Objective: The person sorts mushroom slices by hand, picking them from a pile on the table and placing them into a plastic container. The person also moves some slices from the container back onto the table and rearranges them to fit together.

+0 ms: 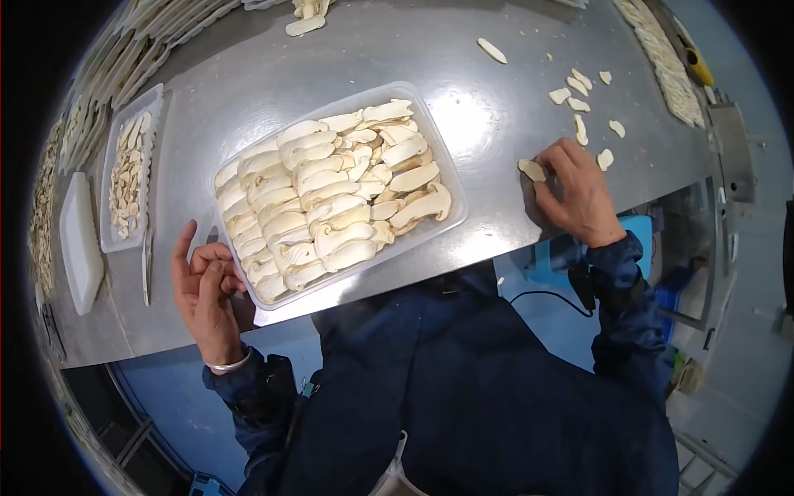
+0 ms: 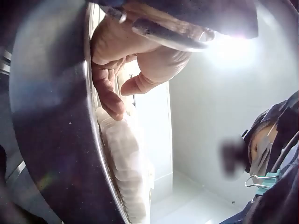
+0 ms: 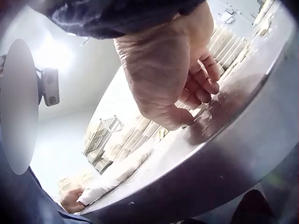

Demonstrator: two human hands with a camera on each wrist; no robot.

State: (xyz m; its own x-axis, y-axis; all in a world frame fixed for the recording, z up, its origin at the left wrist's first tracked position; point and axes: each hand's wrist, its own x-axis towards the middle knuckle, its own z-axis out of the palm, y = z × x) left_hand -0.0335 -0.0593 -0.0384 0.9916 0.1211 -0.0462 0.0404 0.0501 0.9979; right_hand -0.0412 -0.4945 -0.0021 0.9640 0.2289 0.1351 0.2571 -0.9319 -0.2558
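A translucent plastic tray (image 1: 457,217) full of overlapping mushroom slices (image 1: 331,194) lies slantwise on the steel table. At its near left corner is my left hand (image 1: 208,293), index finger extended and the other fingers loosely bent. In the left wrist view, a fingertip of the left hand (image 2: 135,60) meets the tray's end, with the thumb apart from it. Right of the tray, my right hand (image 1: 576,190) pinches a small mushroom slice (image 1: 532,170) close over the table. The right wrist view shows the right hand (image 3: 168,79) low at the tabletop, its fingertips partly hiding the slice.
Several loose mushroom slices (image 1: 579,106) lie beyond the right hand. At left stand a tray of small pieces (image 1: 106,223), a white foam tray (image 1: 80,244) and a knife (image 1: 147,269). Stacked filled trays (image 1: 107,74) line the far left; the table's front edge runs before me.
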